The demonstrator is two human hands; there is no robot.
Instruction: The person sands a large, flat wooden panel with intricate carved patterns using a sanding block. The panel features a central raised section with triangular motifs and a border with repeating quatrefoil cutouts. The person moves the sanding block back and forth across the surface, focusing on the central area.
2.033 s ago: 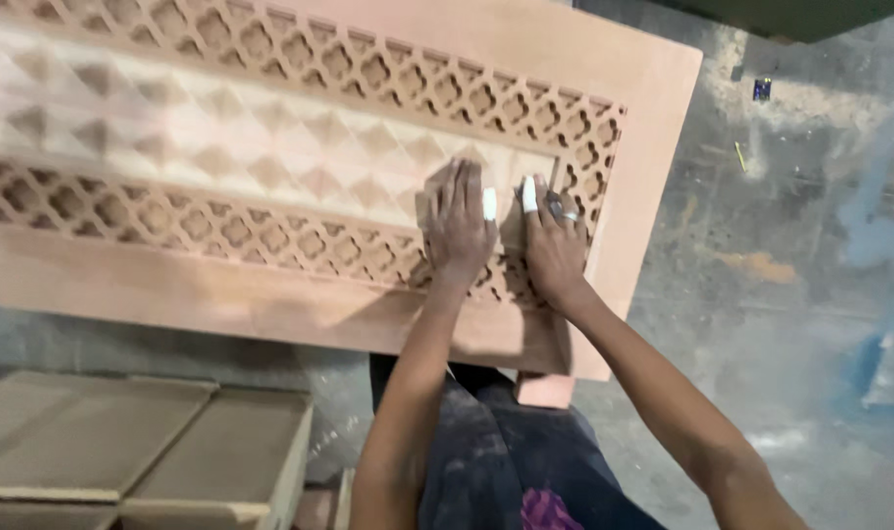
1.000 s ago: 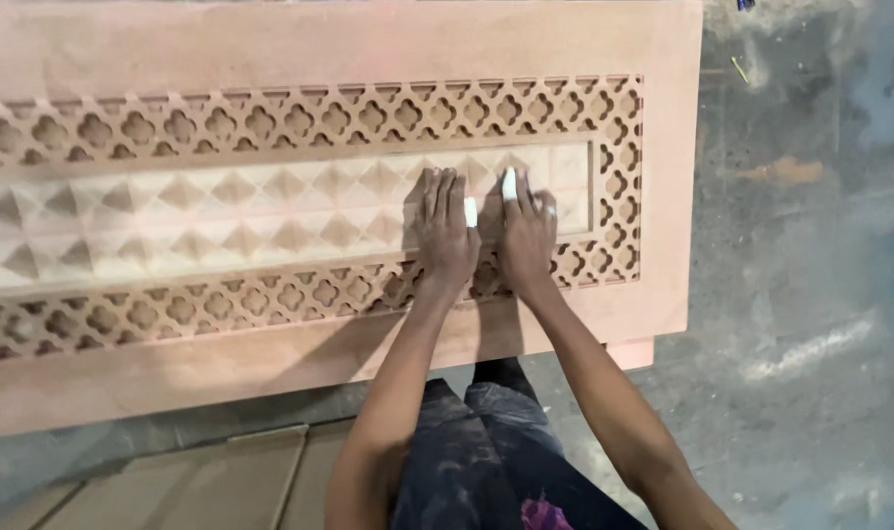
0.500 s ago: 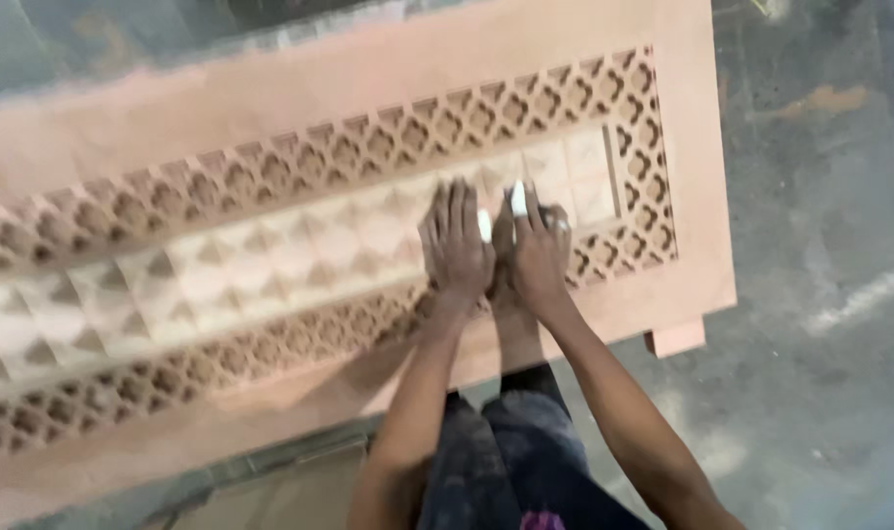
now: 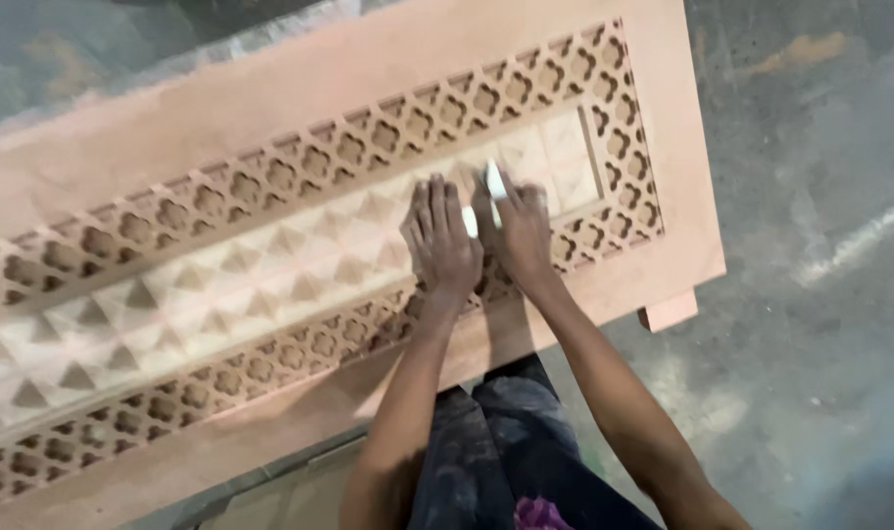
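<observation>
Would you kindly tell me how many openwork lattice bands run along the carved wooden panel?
2: one lattice band above the pale pyramid-relief strip, one below it. Both hands, left hand and right hand, press on the strip.
</observation>
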